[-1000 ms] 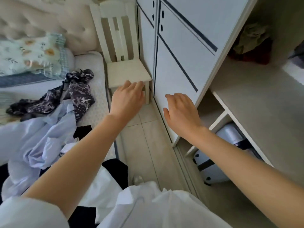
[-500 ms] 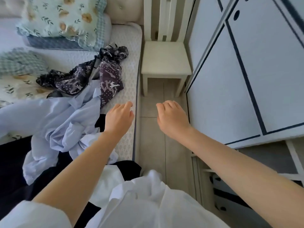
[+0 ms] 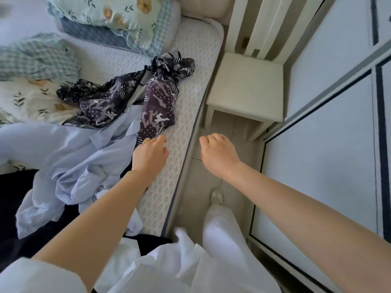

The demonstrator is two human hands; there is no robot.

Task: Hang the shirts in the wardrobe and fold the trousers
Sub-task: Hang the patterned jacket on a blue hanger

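A crumpled light blue shirt (image 3: 84, 166) lies on the bed (image 3: 190, 81), spread from the left edge of the view toward the mattress's near side. Part of it lies over a black garment (image 3: 12, 208) that shows at the lower left. Just beyond the shirt lies a dark patterned garment (image 3: 156, 102) with pale dots and shapes, one end touching the shirt and the other reaching toward the pillow (image 3: 118, 15).

The left hand (image 3: 150, 155) is over the mattress edge, just beside the near end of the patterned garment. Its fingers are loosely curled and hold nothing, and whether they touch the fabric cannot be told. The right hand (image 3: 215, 153) hangs over the tiled floor (image 3: 196, 187) between the bed and the wardrobe door (image 3: 317, 166), fingers also loosely curled and empty. The two hands are apart, at about the same height in the view.

The wardrobe door is white with dark lines and fills the right side. A cream chair (image 3: 245, 89) stands between the bed's head end and the wardrobe. Below the right forearm are a white trouser leg (image 3: 222, 229) and a pale shoe (image 3: 216, 195) on the floor.
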